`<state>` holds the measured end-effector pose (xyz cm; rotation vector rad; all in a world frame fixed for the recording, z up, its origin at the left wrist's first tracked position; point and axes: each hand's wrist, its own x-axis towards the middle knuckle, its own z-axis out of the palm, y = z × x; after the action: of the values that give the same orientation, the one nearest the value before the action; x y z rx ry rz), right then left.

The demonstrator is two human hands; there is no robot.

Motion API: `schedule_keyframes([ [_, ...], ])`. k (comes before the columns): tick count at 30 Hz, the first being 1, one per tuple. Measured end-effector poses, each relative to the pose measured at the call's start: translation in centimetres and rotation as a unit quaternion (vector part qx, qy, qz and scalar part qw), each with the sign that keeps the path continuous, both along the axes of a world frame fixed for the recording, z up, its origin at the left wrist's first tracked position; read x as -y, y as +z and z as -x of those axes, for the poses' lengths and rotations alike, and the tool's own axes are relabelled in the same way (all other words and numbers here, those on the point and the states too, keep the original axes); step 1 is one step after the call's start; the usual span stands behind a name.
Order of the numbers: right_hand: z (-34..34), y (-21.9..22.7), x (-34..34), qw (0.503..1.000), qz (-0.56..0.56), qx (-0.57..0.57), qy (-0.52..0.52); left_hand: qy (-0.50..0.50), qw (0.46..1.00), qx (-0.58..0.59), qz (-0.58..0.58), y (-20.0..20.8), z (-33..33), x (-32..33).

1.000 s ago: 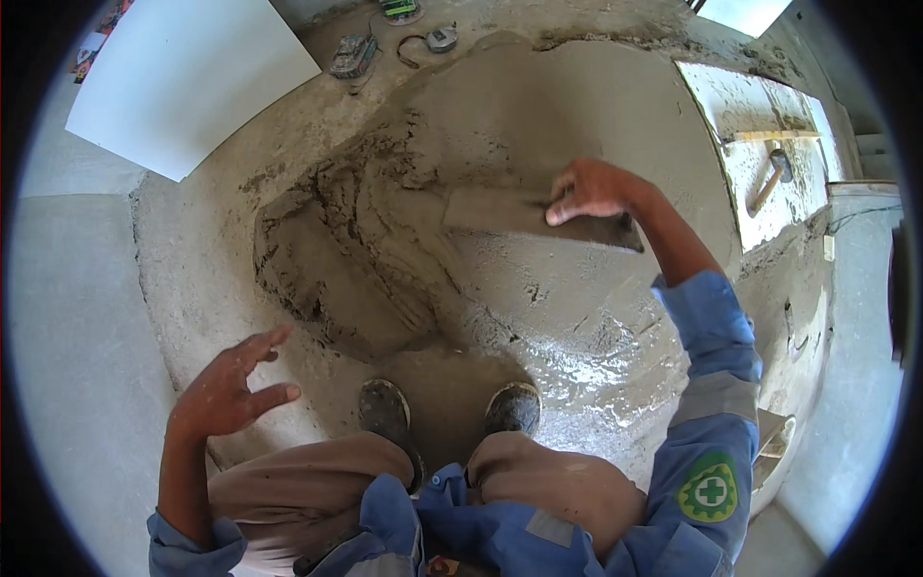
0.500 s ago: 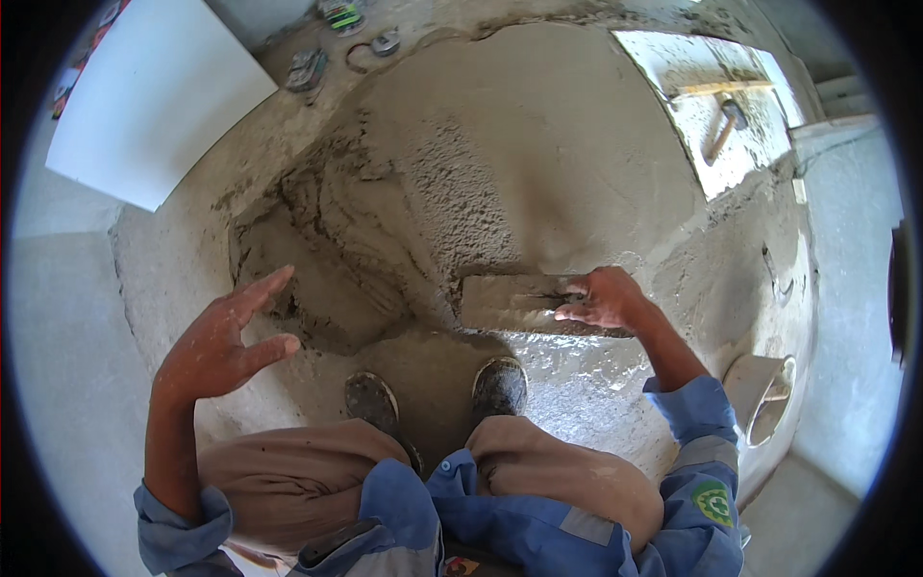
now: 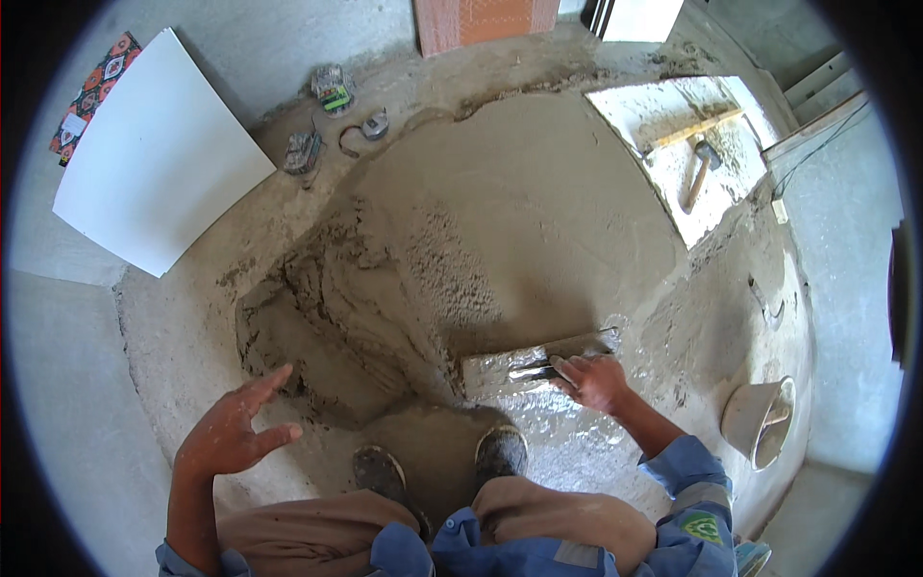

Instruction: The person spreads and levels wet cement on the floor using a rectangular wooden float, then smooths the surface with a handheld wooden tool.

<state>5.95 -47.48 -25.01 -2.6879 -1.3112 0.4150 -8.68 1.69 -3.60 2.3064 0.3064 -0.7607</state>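
My right hand [image 3: 594, 383] is closed around the handle of a long rectangular plastering trowel [image 3: 495, 373]. The trowel is angled, its right end farther from me, and its wet metal catches the light. It is at the near edge of a spread of wet grey mortar [image 3: 577, 192], smooth at the far side. Just beyond the trowel's left end is a pitted strip of mortar [image 3: 452, 264]. Hanging over the floor at the left, my left hand [image 3: 229, 428] is open and holds nothing, near a heap of mortar [image 3: 308, 337].
My boots [image 3: 500, 450] stand at the mortar's near edge. A pale bucket [image 3: 755, 423] tilts at the right. A mortar-smeared white board [image 3: 716, 197] bears a hammer [image 3: 702, 173] and a wooden strip [image 3: 697, 128]. A large white panel [image 3: 159, 154] leans on the left wall; a tape measure [image 3: 375, 124] lies beyond.
The view has tipped up, showing more of the far wall. The trowel has turned, its right end swinging away from me, and my right fingers have closed more around its handle. My left hand remains open.
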Motion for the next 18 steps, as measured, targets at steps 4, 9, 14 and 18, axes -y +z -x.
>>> schedule_keyframes([
  [4, -2.6, -1.1, -4.1, 0.995, -0.045, 0.092, -0.02, 0.02, 0.999, -0.043, 0.005, -0.1, 0.0, -0.1],
  [9, -8.9, -1.1, -11.1, 0.992, -0.042, 0.102, -0.063, 0.027, 0.998, -0.051, 0.008, 0.0, -0.6, 0.3],
  [14, -15.9, -2.5, -17.3, 0.989, -0.053, 0.078, -0.11, 0.033, 0.997, -0.066, 0.015, -1.1, -1.3, 0.7],
  [18, -20.2, -2.0, -21.3, 0.983, -0.042, 0.078, -0.16, 0.047, 0.996, -0.079, -0.003, -1.6, -1.2, 0.1],
])
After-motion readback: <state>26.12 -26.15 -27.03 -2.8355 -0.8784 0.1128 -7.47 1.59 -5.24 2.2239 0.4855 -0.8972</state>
